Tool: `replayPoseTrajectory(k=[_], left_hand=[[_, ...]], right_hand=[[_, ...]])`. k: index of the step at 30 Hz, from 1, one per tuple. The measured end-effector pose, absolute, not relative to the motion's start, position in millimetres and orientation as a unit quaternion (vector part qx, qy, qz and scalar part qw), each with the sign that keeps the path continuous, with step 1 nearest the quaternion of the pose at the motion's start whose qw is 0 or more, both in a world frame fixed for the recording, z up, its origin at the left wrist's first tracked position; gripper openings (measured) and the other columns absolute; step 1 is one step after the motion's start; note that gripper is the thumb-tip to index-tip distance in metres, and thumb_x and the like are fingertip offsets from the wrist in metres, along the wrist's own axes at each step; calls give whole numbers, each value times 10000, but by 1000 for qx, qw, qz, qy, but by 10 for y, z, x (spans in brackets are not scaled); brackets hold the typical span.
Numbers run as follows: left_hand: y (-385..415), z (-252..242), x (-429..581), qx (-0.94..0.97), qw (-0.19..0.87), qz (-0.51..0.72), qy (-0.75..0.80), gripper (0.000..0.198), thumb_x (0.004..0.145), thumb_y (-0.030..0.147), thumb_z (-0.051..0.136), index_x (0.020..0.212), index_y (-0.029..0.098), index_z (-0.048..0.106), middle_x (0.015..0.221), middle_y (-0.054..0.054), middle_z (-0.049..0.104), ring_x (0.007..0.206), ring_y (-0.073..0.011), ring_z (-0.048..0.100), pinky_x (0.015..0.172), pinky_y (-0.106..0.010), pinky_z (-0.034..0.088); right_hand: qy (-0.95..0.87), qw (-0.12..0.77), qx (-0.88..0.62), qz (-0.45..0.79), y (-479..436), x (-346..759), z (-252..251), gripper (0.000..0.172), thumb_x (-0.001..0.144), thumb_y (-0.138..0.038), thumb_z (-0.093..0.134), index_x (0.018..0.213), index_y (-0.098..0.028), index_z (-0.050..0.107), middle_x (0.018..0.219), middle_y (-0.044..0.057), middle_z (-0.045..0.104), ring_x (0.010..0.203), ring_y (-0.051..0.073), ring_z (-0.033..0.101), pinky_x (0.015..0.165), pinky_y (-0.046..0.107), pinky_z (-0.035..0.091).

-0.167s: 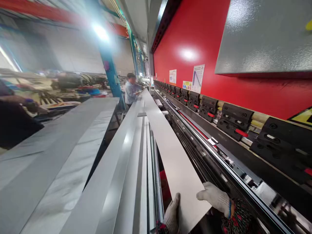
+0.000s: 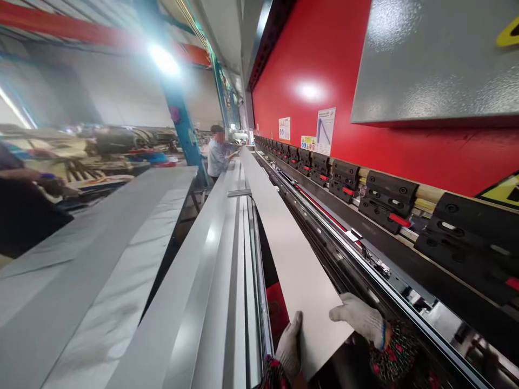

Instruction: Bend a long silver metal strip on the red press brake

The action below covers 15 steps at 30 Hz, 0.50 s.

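A long narrow sheet-metal strip (image 2: 284,237) runs away from me alongside the red press brake (image 2: 324,65). My left hand (image 2: 290,346), in a white knit glove, grips the strip's near left edge. My right hand (image 2: 359,319), gloved the same way, holds the near right corner, thumb on top. At the strip's far end a person in a light blue shirt (image 2: 217,154) holds the other end. The strip lies just left of the machine's lower die rail (image 2: 365,275).
Stacked bent metal profiles (image 2: 219,281) lie to the left of the strip, with wider grey sheets (image 2: 101,281) beyond. Black tool clamps (image 2: 389,200) line the press beam. Another person's dark sleeve (image 2: 24,210) shows at far left. A blue column (image 2: 182,124) stands behind.
The strip's near end and both my hands have lifted slightly and shifted a little up in view; my grip is unchanged.
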<state>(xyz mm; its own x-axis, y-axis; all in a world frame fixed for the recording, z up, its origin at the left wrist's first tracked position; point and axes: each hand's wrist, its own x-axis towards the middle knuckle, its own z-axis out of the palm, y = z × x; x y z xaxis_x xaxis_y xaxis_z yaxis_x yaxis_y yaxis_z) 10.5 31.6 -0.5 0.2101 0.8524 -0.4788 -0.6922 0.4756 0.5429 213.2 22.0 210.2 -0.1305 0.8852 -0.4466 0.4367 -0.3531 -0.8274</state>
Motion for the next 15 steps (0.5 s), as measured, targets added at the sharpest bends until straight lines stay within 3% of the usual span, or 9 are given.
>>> replayPoseTrajectory(k=[4, 8, 15], left_hand=[[608, 173, 301, 126, 780, 491, 367, 736, 964, 547, 818, 1562, 134, 702, 1386, -236, 878, 1390, -412, 805, 1248, -544, 647], [861, 488, 558, 133, 767, 495, 386, 622, 1021, 453, 774, 1474, 30, 721, 1318, -285, 883, 1352, -388, 825, 1221, -492, 667], [1163, 696, 840, 109, 764, 490, 406, 516, 1010, 335, 783, 1422, 26, 747, 1164, -260, 916, 1142, -382, 896, 1072, -515, 737]], right_hand=[[-523, 222, -622, 539, 463, 2341, 2098, 386, 750, -416, 730, 1063, -191, 716, 717, 2, 703, 546, 207, 622, 483, 342, 466], [-516, 275, -616, 529, 792, 2706, 2121, 354, 771, -429, 772, 1034, -199, 710, 719, 8, 717, 522, 190, 623, 429, 315, 430], [-440, 340, -616, 559, 1256, 3158, 1969, 266, 765, -423, 768, 862, -209, 644, 690, 15, 670, 508, 161, 591, 394, 290, 442]])
